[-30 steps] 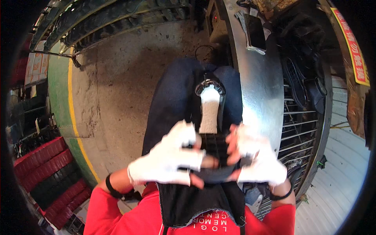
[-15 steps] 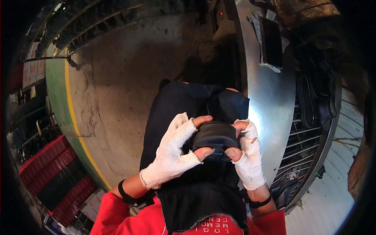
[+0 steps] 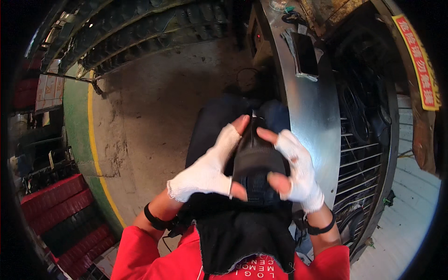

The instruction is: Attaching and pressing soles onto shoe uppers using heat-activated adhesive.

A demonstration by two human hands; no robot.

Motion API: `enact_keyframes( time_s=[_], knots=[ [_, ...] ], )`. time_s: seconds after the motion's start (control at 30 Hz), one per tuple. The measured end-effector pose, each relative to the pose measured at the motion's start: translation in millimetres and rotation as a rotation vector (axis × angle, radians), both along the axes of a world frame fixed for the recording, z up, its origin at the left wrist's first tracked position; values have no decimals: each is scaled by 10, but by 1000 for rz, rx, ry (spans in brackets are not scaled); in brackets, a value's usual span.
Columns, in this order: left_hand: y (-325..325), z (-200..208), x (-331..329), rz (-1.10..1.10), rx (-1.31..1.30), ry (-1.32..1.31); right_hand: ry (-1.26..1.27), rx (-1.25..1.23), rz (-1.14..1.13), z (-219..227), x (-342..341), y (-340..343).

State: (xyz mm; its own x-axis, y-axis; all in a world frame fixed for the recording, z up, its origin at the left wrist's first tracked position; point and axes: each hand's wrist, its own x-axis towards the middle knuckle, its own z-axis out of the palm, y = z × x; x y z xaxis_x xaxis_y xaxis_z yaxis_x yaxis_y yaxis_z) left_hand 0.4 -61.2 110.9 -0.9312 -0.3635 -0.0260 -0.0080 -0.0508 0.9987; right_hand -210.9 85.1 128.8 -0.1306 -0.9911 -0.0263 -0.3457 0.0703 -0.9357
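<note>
A black shoe (image 3: pixel 261 161) lies lengthwise between my two hands, above my lap, with a dark, shiny part pointing away from me. Ribbed edging shows across its nearer part. My left hand (image 3: pixel 207 170), in a white fingerless knit glove, grips its left side, thumb near and index finger stretched far along it. On the other side my right hand (image 3: pixel 298 170), gloved alike, holds it with the thumb over the near part and a finger at the far part. The right thumb is slightly blurred. The underside of the shoe is hidden.
To the right runs a metal bench top (image 3: pixel 310 116) with a dark flat tablet-like thing (image 3: pixel 305 53) on it. Beyond it, dark shoes (image 3: pixel 357 112) lie on a barred rack (image 3: pixel 357 163). Racks of dark shoes (image 3: pixel 154 28) stand far left, red crates (image 3: pixel 56 200) nearer left.
The shoe has turned in my hands, so its length now shows. My index fingers have moved farther forward along it. The whole view has shifted slightly.
</note>
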Motion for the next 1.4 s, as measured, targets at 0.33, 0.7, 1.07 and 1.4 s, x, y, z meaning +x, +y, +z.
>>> enact_keyframes(
  time_s=[0.33,0.7,1.07,1.4],
  knots=[
    [294,868,-159,-457,-953,574,-1243,258,-377,466,65,1116],
    [531,94,-211,485,-719,-27,-1271,259,-370,-418,761,1213],
    [303,-245,-350,-101,126,-41,-828,145,-1130,-171,-708,3236],
    [319,-446,335,157,219,-111,957,742,-906,-609,-1188,3733]
  ],
)
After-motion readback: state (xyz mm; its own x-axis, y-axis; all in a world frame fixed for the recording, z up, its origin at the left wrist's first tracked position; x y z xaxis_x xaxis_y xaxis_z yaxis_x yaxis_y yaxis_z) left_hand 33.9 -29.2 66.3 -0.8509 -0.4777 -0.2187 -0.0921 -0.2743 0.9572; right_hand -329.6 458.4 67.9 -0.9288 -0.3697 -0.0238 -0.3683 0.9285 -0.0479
